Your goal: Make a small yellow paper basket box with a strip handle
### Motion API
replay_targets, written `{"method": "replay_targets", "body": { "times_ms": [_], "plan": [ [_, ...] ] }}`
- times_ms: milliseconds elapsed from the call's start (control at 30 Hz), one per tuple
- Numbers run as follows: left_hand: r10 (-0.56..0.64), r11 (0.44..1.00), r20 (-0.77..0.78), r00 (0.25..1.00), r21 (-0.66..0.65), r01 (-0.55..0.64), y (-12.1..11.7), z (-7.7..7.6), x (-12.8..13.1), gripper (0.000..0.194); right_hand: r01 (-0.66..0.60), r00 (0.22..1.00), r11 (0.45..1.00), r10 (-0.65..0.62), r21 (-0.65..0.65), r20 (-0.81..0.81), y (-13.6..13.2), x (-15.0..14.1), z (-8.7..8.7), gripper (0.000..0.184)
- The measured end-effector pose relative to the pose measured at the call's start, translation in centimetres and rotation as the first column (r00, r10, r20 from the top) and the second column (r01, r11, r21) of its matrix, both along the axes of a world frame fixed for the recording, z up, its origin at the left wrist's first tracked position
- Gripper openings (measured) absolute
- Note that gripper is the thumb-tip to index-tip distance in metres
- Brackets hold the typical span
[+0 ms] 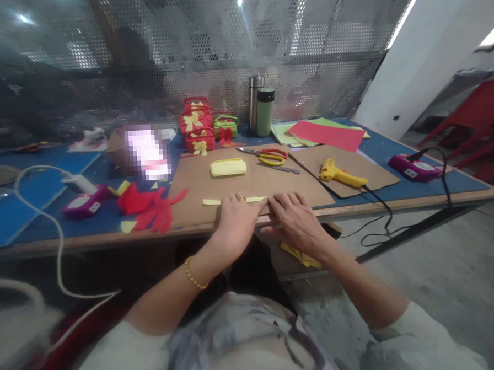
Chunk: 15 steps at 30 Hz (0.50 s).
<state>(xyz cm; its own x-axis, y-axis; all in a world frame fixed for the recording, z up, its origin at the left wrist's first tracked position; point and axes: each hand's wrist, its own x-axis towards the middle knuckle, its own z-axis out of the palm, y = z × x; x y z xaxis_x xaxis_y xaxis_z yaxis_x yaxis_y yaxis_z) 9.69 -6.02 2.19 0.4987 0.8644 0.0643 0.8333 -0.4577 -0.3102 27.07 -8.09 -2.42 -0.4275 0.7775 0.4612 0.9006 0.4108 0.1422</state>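
Observation:
A narrow yellow paper strip (211, 202) lies along the front of a brown cardboard sheet (189, 180). My left hand (237, 221) presses on it, with the fingers curled over its middle and the thumb reaching toward the right. Beside it, my right hand (295, 220) has its fingers bent together over the strip's right end, which they hide. Behind the hands sits a folded yellow paper piece (228, 168). Scissors (272, 157) with red and yellow handles lie farther back, and a slim grey tool (285, 170) lies beside them.
A yellow glue gun (341, 174) rests on cardboard at right, its cord hanging over the edge. Red paper pieces (148, 204) and a purple power socket (86, 201) are left. Red paper boxes (198, 127), a green bottle (265, 113) and coloured sheets (329, 135) stand or lie behind.

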Motion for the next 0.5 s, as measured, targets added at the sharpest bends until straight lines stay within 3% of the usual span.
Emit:
{"method": "replay_targets", "body": {
  "times_ms": [500],
  "plan": [
    [-0.019, 0.995, 0.064, 0.998, 0.102, 0.012, -0.6, -1.4, -1.2, 0.050, 0.055, 0.998, 0.998, -0.056, 0.017, 0.028, 0.2, -0.7, -0.7, 0.055]
  ]
}}
